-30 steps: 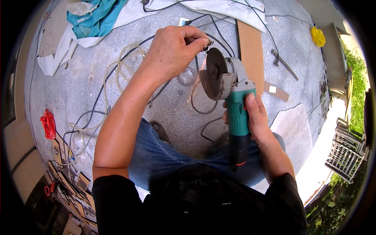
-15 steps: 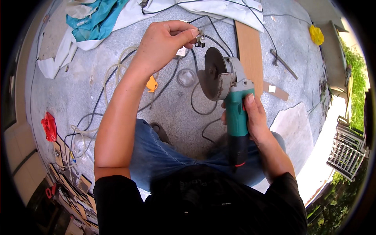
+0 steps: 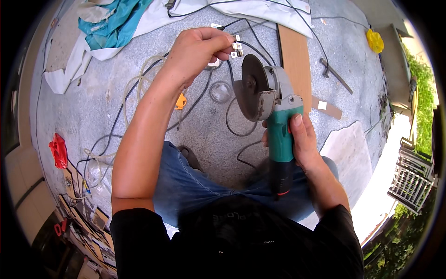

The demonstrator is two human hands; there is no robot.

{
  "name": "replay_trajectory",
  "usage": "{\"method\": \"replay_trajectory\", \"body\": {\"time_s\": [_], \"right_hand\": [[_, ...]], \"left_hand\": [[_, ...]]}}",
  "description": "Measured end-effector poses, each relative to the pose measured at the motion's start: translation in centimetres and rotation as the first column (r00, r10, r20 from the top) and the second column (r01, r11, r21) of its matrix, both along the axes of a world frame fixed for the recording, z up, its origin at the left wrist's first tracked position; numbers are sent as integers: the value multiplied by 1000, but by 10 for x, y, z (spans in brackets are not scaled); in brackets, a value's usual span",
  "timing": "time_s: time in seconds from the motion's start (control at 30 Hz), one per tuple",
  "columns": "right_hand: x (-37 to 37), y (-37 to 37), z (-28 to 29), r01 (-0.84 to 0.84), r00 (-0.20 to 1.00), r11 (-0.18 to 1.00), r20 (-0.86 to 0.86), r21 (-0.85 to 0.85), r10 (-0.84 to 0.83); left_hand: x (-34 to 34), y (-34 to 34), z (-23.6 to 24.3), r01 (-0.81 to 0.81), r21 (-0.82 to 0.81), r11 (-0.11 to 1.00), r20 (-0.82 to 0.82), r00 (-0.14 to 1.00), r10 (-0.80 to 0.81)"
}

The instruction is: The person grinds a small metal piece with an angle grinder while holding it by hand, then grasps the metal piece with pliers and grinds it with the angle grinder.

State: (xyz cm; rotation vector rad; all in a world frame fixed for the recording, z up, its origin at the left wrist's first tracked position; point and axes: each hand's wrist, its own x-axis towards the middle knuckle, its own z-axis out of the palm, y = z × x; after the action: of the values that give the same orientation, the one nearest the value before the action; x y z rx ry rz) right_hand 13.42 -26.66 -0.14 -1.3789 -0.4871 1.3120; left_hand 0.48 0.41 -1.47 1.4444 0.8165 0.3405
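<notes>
My left hand (image 3: 198, 52) pinches a small metal piece with several square tabs (image 3: 237, 47) between thumb and fingertips, just above and left of the cutting disc. My right hand (image 3: 302, 142) grips the green and black body of an angle grinder (image 3: 280, 130), held upright above my lap. Its dark cutting disc (image 3: 253, 69) points away from me, with a grey, worn metal guard (image 3: 265, 104) around the lower part. The disc and the metal piece are apart. A clear round container (image 3: 220, 91) and an orange tool (image 3: 182, 102) lie on the speckled floor (image 3: 206, 118) beyond.
Black cables (image 3: 256, 51) and pale hoses (image 3: 127, 100) snake over the floor. A wooden plank (image 3: 293, 60), a metal bar (image 3: 344, 81), a yellow bag (image 3: 375, 41), crumpled teal and white sheeting (image 3: 107, 25), a red bag (image 3: 58, 151) and stacked offcuts (image 3: 86, 225) lie around me.
My left hand has moved up and left with the metal piece, away from the disc edge. Faint sparks seen below the piece earlier are gone. The grinder has barely moved.
</notes>
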Motion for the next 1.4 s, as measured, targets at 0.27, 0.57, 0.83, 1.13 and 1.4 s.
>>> {"method": "replay_trajectory", "body": {"time_s": [0.27,0.57,0.83,1.13,1.4], "right_hand": [[1,0,-4,-4,1000,1000,-13,29,4],[-1,2,-3,-10,1000,999,7,31,10],[-2,2,-3,3,1000,1000,14,26,-4],[-2,1,-2,-4,1000,999,11,33,4],[-1,2,-4,8,999,999,-36,38,-7]], "left_hand": [[2,-4,0,-11,-27,1000,-7,1000,10],[1,-4,3,-8,-43,999,-1,1000,8],[1,-3,1,-24,-54,998,37,999,26],[0,-2,2,0,-94,996,21,1000,2],[1,-1,0,1,-77,997,29,1000,1]]}}
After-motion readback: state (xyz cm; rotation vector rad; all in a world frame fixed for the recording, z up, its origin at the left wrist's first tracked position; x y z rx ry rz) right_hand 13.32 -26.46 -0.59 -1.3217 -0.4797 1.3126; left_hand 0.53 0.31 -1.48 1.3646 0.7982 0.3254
